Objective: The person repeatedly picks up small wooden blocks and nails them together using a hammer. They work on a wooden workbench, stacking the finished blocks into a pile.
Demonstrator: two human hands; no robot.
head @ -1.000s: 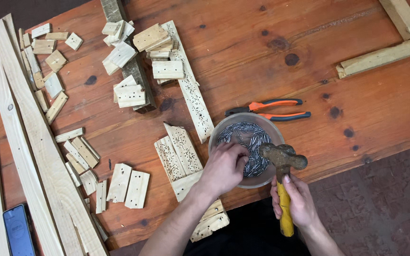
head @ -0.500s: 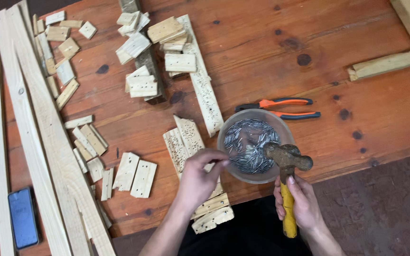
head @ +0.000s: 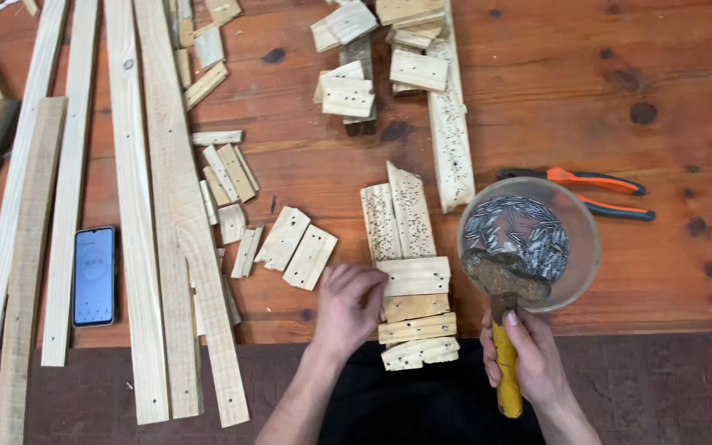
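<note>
The left hand (head: 348, 301) has come away from the clear bowl of nails (head: 529, 243), where it was reaching a second ago, and now rests knuckles-up at the near edge of the worktop (head: 537, 99). Its fingers are curled shut against the left end of the top short block (head: 415, 276) in a small row of pale offcuts (head: 416, 330) at the worktop edge. Whether a nail is pinched in those fingers cannot be told; none is visible. The right hand (head: 525, 363) is closed around the yellow handle of the hammer (head: 504, 284), whose rusty head hangs over the near rim of the bowl, just as earlier. The shift indicates that work has passed from the nail supply to the blocks, with the hammer raised but not over the wood. Two long nail-pitted boards (head: 397, 214) lie just beyond the stacked blocks. Orange-handled pliers (head: 587, 185) lie behind the bowl. To the left, several long slats (head: 138, 206) run down the worktop, with a phone (head: 94, 276) lying between them, well apart from both hands.
</note>
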